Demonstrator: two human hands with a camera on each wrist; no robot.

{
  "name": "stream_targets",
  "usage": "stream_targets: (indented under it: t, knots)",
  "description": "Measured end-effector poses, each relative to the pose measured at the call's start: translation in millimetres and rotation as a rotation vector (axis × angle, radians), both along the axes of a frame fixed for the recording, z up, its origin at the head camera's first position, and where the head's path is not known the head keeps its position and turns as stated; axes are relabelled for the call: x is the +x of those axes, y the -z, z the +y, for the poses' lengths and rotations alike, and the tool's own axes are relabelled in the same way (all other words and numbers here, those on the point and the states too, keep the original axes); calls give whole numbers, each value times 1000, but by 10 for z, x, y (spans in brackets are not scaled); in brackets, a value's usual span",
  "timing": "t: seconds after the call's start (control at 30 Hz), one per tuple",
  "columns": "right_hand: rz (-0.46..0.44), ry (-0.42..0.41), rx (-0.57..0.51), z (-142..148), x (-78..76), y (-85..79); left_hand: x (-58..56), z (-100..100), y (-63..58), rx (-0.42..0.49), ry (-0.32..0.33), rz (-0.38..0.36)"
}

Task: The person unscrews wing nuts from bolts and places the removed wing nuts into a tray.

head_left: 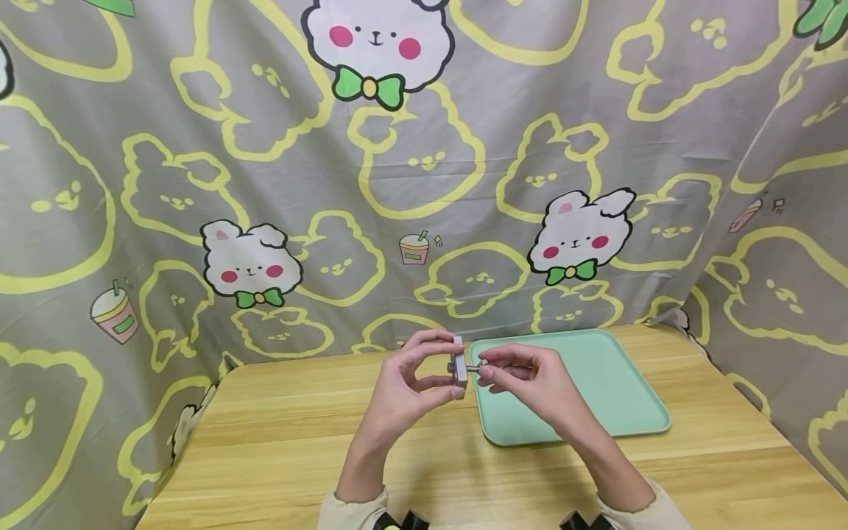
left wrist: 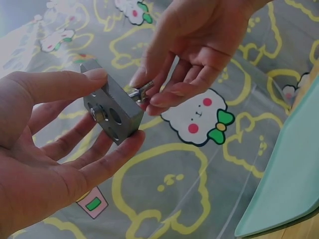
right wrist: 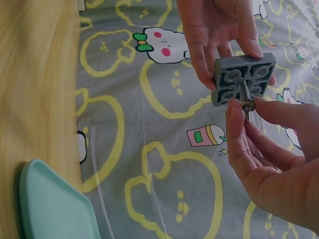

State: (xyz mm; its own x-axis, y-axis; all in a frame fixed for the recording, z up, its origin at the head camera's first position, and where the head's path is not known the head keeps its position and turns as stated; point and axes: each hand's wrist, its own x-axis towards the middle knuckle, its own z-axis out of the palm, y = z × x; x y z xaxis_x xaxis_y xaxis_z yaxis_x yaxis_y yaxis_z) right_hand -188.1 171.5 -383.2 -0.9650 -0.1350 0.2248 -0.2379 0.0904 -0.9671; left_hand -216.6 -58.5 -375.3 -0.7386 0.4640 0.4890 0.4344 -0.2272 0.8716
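My left hand holds a grey square block by its edges, between thumb and fingertips, raised above the table. The block has round holes and, in the right wrist view, a ribbed recessed face. A threaded bolt runs out of the middle of that face; its end shows on the opposite face. With thumb and fingertips my right hand pinches a small shiny metal piece, which looks like a wing nut, on the bolt's outer end. The fingers partly cover this piece.
A pale green tray lies on the wooden table behind and to the right of the hands. A grey patterned curtain hangs along the table's back and sides.
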Motion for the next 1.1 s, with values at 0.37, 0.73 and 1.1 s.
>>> stream_targets:
  t: [0.37,0.73,1.1]
  knots:
    - [130,9,39,-22,9,14,9,-5,-9,3,-5,-6]
    - [560,52,147,-98,4,55,-8,-36,8,42,4,1]
    - [832,106,315,-112,-42,76,-15,-73,1,62,4,-12]
